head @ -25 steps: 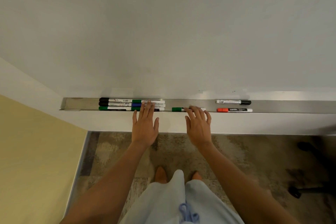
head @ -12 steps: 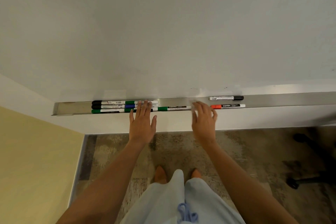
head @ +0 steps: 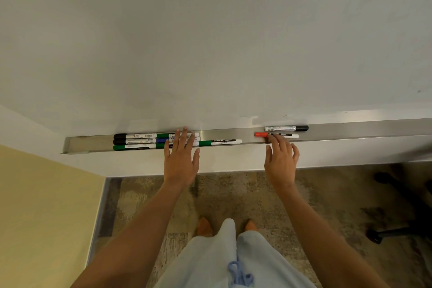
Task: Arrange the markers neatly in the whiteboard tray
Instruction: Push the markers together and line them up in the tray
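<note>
The right hand's fingers (head: 277,141) are spread and slightly curled, their tips touching the red marker (head: 261,134) at the front of the tray (head: 350,132); they are not yet closed on it. Half a second ago this right hand (head: 281,159) hovered near the lone green marker (head: 219,142), which now lies end to end with the front row of the stack (head: 140,141); the hand has since moved rightward to the two strays. The left hand's fingers (head: 184,138) lie flat and apart across the right ends of the stacked markers, pinning them as before, so the left hand (head: 181,159) holds nothing.

Just behind the red marker lies a black marker (head: 286,128), against the back wall of the tray, well apart from the stack. The shift suggests the green marker is settled and the red one is next: it likely needs sliding left along the tray to join the group, then the black one. A careless push could skew it or knock it over the front lip.
</note>
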{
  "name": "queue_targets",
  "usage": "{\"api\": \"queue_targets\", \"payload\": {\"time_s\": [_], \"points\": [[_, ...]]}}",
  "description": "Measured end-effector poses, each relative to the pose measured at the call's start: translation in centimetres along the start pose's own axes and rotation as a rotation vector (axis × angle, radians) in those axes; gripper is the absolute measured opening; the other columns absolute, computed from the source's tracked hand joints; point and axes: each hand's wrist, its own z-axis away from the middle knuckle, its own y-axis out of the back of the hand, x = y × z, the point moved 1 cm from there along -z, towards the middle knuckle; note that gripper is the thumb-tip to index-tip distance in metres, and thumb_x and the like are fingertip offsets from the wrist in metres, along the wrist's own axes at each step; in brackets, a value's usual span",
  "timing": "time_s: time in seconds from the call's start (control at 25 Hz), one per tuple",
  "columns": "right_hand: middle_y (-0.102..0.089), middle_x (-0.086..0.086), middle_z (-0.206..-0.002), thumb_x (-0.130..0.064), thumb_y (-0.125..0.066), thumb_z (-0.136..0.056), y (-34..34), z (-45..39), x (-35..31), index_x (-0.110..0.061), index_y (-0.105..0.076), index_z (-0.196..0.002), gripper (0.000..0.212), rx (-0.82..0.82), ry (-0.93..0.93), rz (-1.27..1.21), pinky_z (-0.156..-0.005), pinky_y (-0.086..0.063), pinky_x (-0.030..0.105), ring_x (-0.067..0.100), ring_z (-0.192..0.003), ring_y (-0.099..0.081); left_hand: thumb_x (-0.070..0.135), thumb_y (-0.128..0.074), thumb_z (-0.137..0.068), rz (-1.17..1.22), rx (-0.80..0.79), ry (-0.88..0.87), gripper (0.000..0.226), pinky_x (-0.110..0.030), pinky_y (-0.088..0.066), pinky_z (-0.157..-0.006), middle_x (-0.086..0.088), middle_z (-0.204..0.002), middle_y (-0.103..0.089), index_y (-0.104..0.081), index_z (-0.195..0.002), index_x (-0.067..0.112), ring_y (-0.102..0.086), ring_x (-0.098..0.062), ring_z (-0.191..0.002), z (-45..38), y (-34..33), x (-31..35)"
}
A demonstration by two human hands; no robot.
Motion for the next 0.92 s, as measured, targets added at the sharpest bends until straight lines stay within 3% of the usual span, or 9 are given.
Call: {"api": "queue_targets", "payload": {"time_s": [0.28,0.44,0.56,0.68,0.92], "points": [[-0.06,0.0,-0.129,-0.031,-0.041,-0.102,-1.4,-0.9,-4.7,-0.017,-0.056,-0.13,0.035,-0.132,0.158,-0.016,-0.113,-0.021,0.041,0.018,-0.125,-0.048,0.047,-0.035,-0.1,-0.055,-0.007,-0.004,0.052,-0.047,-0.004,-0.119,-0.001,-0.163,-0.011,-0.035,-0.149,0.027,0.005,-0.018,-0.148,0.1,0.4,-0.4],[-0.061,0.004,-0.127,-0.02,-0.041,-0.102,-1.9,-1.4,-6.9,-0.012,-0.057,-0.128,0.032,-0.154,0.239,-0.093,-0.109,-0.03,0.037,0.02,-0.121,-0.051,0.048,-0.031,-0.101,-0.04,-0.04,0.018,0.055,-0.045,0.001,-0.118,0.0,-0.164,-0.011,-0.028,-0.152,0.028,0.0,-0.019,-0.15,0.2,0.6,-0.6],[-0.064,0.005,-0.118,-0.002,-0.047,-0.096,-1.4,-2.1,-6.3,-0.012,-0.062,-0.119,0.029,-0.075,0.126,-0.145,-0.104,-0.036,0.04,0.024,-0.115,-0.054,0.048,-0.027,-0.101,-0.018,-0.073,0.034,0.056,-0.047,-0.001,-0.12,0.0,-0.163,-0.014,-0.024,-0.153,0.027,-0.005,-0.018,-0.151,0.4,0.5,-0.8],[-0.069,0.005,-0.11,-0.009,-0.054,-0.096,-0.7,-2.6,-4.2,-0.013,-0.067,-0.111,0.02,-0.056,0.065,-0.11,-0.102,-0.037,0.042,0.025,-0.108,-0.058,0.046,-0.027,-0.101,0.016,-0.07,0.031,0.057,-0.048,-0.004,-0.12,-0.001,-0.163,-0.016,-0.022,-0.153,0.024,-0.007,-0.018,-0.151,0.6,0.5,-1.3],[-0.072,0.005,-0.101,-0.009,-0.06,-0.091,-0.8,-4.8,-5.7,-0.014,-0.072,-0.107,0.02,-0.154,0.19,-0.064,-0.085,-0.045,0.039,0.028,-0.09,-0.062,0.044,-0.028,-0.101,0.046,-0.066,-0.019,0.056,-0.046,-0.005,-0.121,-0.002,-0.162,-0.019,-0.024,-0.153,0.023,-0.011,-0.017,-0.151,1.3,0.4,-1.0]]}}
